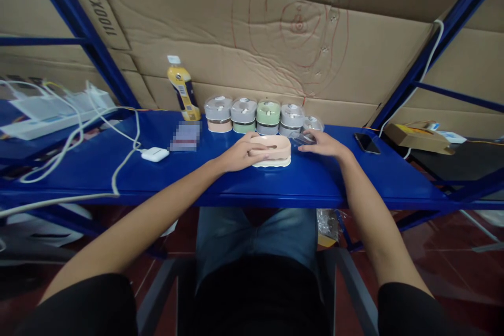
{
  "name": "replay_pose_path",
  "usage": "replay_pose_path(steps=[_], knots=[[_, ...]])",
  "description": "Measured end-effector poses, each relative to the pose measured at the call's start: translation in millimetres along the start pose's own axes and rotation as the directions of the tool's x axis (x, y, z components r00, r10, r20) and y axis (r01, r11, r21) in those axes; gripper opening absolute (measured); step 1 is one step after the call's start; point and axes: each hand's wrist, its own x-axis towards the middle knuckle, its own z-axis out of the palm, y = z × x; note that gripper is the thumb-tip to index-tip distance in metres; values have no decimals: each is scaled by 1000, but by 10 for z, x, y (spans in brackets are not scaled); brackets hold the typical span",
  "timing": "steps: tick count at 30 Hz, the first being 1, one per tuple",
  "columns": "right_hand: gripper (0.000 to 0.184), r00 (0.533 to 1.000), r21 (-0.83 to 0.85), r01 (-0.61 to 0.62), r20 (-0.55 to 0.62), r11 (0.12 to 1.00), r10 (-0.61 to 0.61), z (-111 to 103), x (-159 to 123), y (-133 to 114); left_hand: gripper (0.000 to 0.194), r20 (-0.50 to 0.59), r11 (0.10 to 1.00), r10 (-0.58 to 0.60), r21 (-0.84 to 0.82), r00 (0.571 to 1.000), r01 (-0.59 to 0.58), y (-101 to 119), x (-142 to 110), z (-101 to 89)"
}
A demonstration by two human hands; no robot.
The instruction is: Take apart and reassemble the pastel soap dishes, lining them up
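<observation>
In the head view a peach oval box (pixel 281 150) with a sunken top stands on the blue table, above a white scalloped base. My left hand (pixel 244 153) grips its left end, the fingers reaching over the top and along the near side. Just right of the box, my right hand (pixel 323 144) is curled around a clear plastic lid (pixel 300 139), which is partly hidden by the fingers. Behind both hands runs a row of stacked round containers with clear lids, among them a green one (pixel 269 113) and a grey one (pixel 219 108).
A yellow bottle (pixel 183 89) stands at the back left, near a blurred packet (pixel 186 136) and a white case (pixel 155 154). White cables (pixel 118 168) cross the table's left side. To the right lie a phone (pixel 367 143) and an open carton (pixel 419 138). Cardboard (pixel 189 16) walls the back.
</observation>
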Motion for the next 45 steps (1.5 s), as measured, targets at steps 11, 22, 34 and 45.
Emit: replay_pose_path(steps=[11, 22, 34, 45], knots=[[100, 997, -57, -10, 74, 998, 14, 35, 5, 14, 50, -173, 947, -277, 117, 945, 299, -652, -168, -430], [98, 996, -83, -63, -70, 994, 58, -72, -69, -125, 56, -199, 992, -72, 87, 977, 91, -270, -57, -243], [89, 890, 122, 456, -26, 882, -456, 466, 64, -792, 122, -55, 977, -144, -165, 988, 133, 24, 57, 148], [86, 890, 32, 451, 61, 892, -452, 522, 116, -820, 135, 6, 985, -150, -89, 989, 150, -23, 37, 186]])
